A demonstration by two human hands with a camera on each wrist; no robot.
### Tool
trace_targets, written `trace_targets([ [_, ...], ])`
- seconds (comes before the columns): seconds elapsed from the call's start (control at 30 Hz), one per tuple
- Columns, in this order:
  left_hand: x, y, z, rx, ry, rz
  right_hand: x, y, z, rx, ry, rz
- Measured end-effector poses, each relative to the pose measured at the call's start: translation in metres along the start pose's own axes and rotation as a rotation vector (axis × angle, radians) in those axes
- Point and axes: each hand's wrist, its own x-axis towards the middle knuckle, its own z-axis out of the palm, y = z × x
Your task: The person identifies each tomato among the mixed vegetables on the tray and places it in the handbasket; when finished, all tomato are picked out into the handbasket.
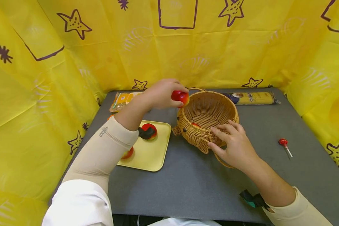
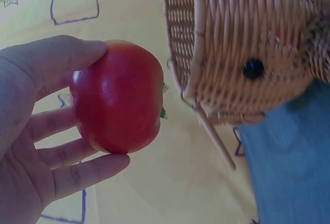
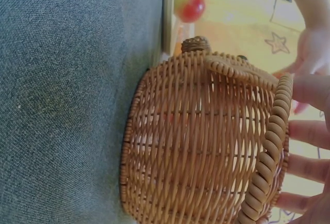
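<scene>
In the head view my left hand (image 1: 166, 94) holds a red apple (image 1: 180, 96) in the air by the left rim of a wicker basket (image 1: 199, 138). Thumb and fingers grip the apple (image 2: 118, 97) from one side in the left wrist view. The basket has an animal face with black eyes and a snout. Something red shows inside it, mostly hidden. My right hand (image 1: 234, 144) rests on the near right rim with fingers spread; a twisted handle (image 3: 270, 146) partly hides its fingertips. On the yellow tray (image 1: 155, 160) lie red apples (image 1: 152, 128), partly covered by my left arm.
A yellow pasta packet (image 1: 254, 98) lies behind the basket at the back right. At the back left is an orange and clear food bag (image 1: 120, 101). A red lollipop (image 1: 283, 142) lies on the grey table (image 1: 186, 191) at right. Yellow patterned cloth hangs around.
</scene>
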Motion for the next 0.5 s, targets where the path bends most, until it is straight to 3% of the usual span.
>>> trace_targets([
  [0.23,0.018,0.020,0.009,0.024,-0.044,0.047,0.001,0.002,0.001,-0.010,0.024,-0.022],
  [0.5,0.032,0.034,0.033,0.063,-0.150,0.097,0.001,0.003,0.002,-0.005,0.045,-0.039],
])
